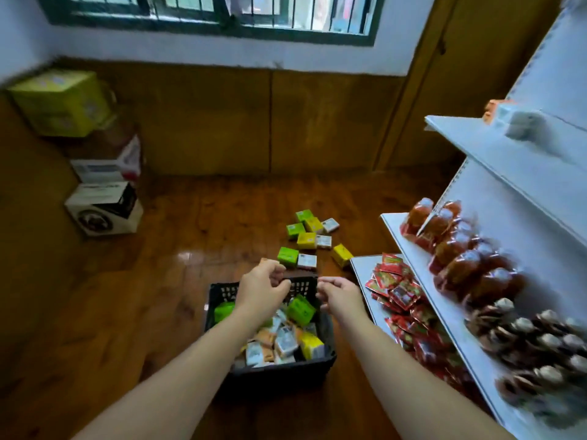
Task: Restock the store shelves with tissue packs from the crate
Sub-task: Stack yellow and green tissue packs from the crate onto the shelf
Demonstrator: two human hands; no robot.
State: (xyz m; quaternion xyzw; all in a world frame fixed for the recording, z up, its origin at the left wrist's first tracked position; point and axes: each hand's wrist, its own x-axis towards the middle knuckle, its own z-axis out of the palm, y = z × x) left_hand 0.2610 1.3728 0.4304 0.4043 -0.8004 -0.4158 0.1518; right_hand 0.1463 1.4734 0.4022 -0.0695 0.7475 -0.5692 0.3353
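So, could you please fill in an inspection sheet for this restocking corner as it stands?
Surface: glossy brown wooden floor; the black plastic crate stands on it.
Job's things: the crate holds mixed green, yellow and white tissue packs; several loose packs lie on the floor beyond it; white metal shelves stand at right.
Clutter: stacked cardboard boxes by the left wall.
Grippers: left hand and right hand over the crate's far rim, fingers curled; whether they hold anything cannot be told.
Cables: nothing seen.
Surroundings: red sachets and bagged goods on the shelves; barred window above wood panelling.
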